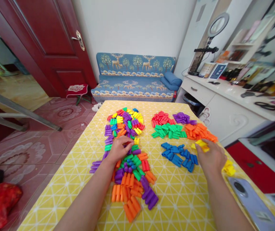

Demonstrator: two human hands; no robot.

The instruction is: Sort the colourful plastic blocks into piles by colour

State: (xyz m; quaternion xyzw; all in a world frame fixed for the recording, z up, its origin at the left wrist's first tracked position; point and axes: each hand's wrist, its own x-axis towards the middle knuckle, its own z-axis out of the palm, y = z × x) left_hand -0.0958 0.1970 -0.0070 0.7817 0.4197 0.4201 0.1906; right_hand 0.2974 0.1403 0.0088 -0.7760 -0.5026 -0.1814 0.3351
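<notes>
My left hand (121, 148) is over a long mixed pile of ribbed plastic building blocks (128, 189), purple, orange, green, red, blue and yellow. Its thumb and forefinger are drawn together beside a small yellow block (136, 141); what they grip, if anything, is hidden. On the right side, my right hand (211, 157) has its fingers closed around yellow blocks (201, 146). More yellow blocks (229, 168) lie just beyond its wrist. Single-colour piles are near it: blue (179, 155), green (168, 131), orange (200, 132), red (162, 118) and purple (183, 117).
All the blocks lie on a yellow patterned tablecloth (79, 192). A pale phone (253, 205) rests at the right edge. Behind the table stands a blue sofa (132, 83); a white dresser (224, 102) is to the right, a red stool (77, 89) to the left.
</notes>
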